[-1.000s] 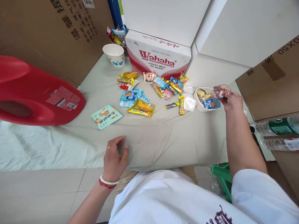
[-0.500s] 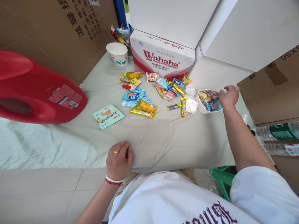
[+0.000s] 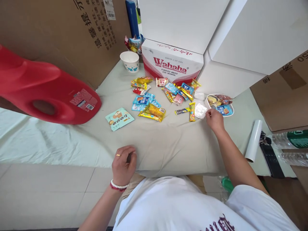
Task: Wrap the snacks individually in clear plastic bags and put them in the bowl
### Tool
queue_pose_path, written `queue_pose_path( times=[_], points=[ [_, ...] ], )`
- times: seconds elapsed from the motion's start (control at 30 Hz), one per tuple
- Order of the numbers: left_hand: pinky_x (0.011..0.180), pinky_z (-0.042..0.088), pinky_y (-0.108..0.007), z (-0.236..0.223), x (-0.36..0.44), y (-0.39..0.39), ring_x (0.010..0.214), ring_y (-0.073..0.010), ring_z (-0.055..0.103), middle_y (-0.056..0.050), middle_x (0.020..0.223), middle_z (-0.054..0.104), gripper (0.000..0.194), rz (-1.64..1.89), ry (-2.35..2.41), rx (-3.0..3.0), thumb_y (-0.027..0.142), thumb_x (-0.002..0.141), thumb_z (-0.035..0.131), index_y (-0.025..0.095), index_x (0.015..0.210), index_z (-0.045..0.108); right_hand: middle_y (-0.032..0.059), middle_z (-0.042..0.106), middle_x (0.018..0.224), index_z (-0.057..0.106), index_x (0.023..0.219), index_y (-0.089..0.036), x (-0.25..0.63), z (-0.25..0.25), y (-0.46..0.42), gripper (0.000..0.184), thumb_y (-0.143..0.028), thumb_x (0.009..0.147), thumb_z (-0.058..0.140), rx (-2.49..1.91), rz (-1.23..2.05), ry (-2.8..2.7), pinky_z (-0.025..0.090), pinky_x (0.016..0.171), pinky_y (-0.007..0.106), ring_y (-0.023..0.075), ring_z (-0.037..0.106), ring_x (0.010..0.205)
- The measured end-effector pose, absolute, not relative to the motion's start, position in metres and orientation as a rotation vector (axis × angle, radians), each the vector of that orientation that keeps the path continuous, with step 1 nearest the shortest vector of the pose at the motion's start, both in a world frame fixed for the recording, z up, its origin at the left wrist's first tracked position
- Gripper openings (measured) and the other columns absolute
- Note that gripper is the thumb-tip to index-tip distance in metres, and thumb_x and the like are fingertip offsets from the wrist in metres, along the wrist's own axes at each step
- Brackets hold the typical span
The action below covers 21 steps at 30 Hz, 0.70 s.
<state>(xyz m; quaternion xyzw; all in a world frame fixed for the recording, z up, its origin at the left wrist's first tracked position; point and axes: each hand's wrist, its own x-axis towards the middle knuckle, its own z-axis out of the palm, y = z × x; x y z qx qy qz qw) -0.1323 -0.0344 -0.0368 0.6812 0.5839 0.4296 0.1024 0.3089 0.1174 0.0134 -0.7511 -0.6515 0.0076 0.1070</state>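
My right hand is closed, its fingertips together at the near left rim of a white bowl. What they hold, if anything, is hidden. Wrapped snacks fill the bowl, among them a blue packet and a reddish one. Just left of those fingertips lies a crumpled white wrapper. Beside it are a small yellow snack bar and a dark yellow stick packet. Near the table's front edge rests my left hand, loosely curled, with nothing visible in it.
A snack pile and more packets lie mid-table, with a mint-green pouch to their left. Behind stand a paper cup and a Wahaha carton. A red jug stands left; a white roll lies right.
My right hand has moved from the bowl's right side to its near left rim. My left hand stays put. The view has shifted slightly, showing the roll on the right.
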Motion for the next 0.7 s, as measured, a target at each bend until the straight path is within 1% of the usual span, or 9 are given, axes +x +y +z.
queue_pose_path(
  times=[0.1, 0.17, 0.23, 0.3, 0.4, 0.43, 0.5, 0.6, 0.7],
  points=[
    [0.084, 0.055, -0.036, -0.033, -0.126, -0.037, 0.091, -0.0201, 0.067, -0.007, 0.095, 0.07, 0.01, 1.291, 1.728, 1.921, 0.015, 0.09, 0.058, 0.02, 0.094, 0.066, 0.014, 0.068, 0.108, 0.069, 0.106, -0.017, 0.307, 0.009, 0.109, 0.025, -0.029, 0.093, 0.05, -2.099, 0.106, -1.949, 0.042, 0.074, 0.033, 0.0246, 0.06, 0.088],
    [0.084, 0.055, -0.036, -0.029, -0.118, -0.036, 0.092, -0.02, 0.067, -0.007, 0.096, 0.069, 0.01, 1.268, 1.689, 1.901, 0.016, 0.091, 0.058, 0.02, 0.093, 0.067, 0.0139, 0.067, 0.107, 0.07, 0.099, -0.018, 0.303, 0.004, 0.108, 0.021, -0.028, 0.091, 0.054, -2.158, 0.189, -1.963, 0.041, 0.073, 0.032, 0.0245, 0.059, 0.089],
    [0.086, 0.055, -0.035, -0.024, -0.111, -0.035, 0.094, -0.0198, 0.067, -0.007, 0.098, 0.069, 0.01, 1.234, 1.638, 1.911, 0.016, 0.091, 0.058, 0.02, 0.092, 0.067, 0.0118, 0.066, 0.098, 0.07, 0.089, -0.018, 0.3, 0.003, 0.107, 0.017, -0.026, 0.089, 0.055, -2.183, 0.259, -1.861, 0.04, 0.072, 0.032, 0.0231, 0.058, 0.086],
    [0.087, 0.054, -0.035, -0.019, -0.104, -0.034, 0.096, -0.0193, 0.066, -0.007, 0.099, 0.068, 0.01, 1.218, 1.6, 1.906, 0.017, 0.092, 0.058, 0.021, 0.091, 0.067, 0.0067, 0.064, 0.085, 0.069, 0.083, -0.018, 0.296, 0.006, 0.099, 0.014, -0.029, 0.086, 0.061, -2.081, 0.387, -1.638, 0.04, 0.069, 0.03, 0.0194, 0.054, 0.077],
    [0.079, 0.055, -0.032, -0.013, -0.091, -0.032, 0.091, -0.0182, 0.065, -0.007, 0.1, 0.067, 0.008, 1.24, 1.541, 1.775, 0.022, 0.093, 0.06, 0.021, 0.094, 0.067, -0.0022, 0.052, 0.068, 0.066, 0.082, -0.02, 0.284, 0.017, 0.072, 0.022, -0.041, 0.079, 0.073, -1.756, 0.741, -1.123, 0.033, 0.053, 0.025, 0.0122, 0.04, 0.059],
    [0.075, 0.054, -0.031, -0.011, -0.085, -0.03, 0.089, -0.0179, 0.064, -0.007, 0.099, 0.066, 0.008, 1.236, 1.507, 1.71, 0.024, 0.093, 0.06, 0.021, 0.094, 0.067, -0.0037, 0.049, 0.066, 0.065, 0.083, -0.021, 0.276, 0.021, 0.06, 0.026, -0.044, 0.077, 0.077, -1.628, 0.889, -0.961, 0.029, 0.049, 0.024, 0.0106, 0.035, 0.055],
    [0.068, 0.053, -0.029, -0.007, -0.069, -0.027, 0.084, -0.0173, 0.063, -0.007, 0.095, 0.065, 0.011, 1.197, 1.402, 1.591, 0.029, 0.094, 0.061, 0.021, 0.092, 0.067, -0.0042, 0.048, 0.068, 0.063, 0.082, -0.023, 0.256, 0.025, 0.034, 0.032, -0.045, 0.071, 0.083, -1.402, 1.176, -0.727, 0.021, 0.042, 0.021, 0.0083, 0.028, 0.052],
    [0.065, 0.05, -0.028, -0.002, -0.037, -0.02, 0.077, -0.0158, 0.06, -0.006, 0.088, 0.064, 0.015, 1.132, 1.203, 1.482, 0.034, 0.094, 0.061, 0.021, 0.088, 0.068, -0.0025, 0.052, 0.073, 0.064, 0.08, -0.021, 0.22, 0.023, 0.002, 0.033, -0.041, 0.068, 0.088, -1.243, 1.491, -0.564, 0.017, 0.039, 0.018, 0.0056, 0.025, 0.051],
    [0.061, 0.047, -0.025, -0.001, -0.007, -0.013, 0.076, -0.0144, 0.06, -0.006, 0.094, 0.063, 0.019, 1.042, 1.069, 1.397, 0.039, 0.089, 0.068, 0.021, 0.096, 0.068, -0.0031, 0.049, 0.07, 0.066, 0.08, -0.02, 0.191, 0.015, -0.018, 0.034, -0.042, 0.068, 0.088, -1.237, 1.614, -0.551, 0.018, 0.039, 0.017, 0.005, 0.026, 0.051]
  ],
)
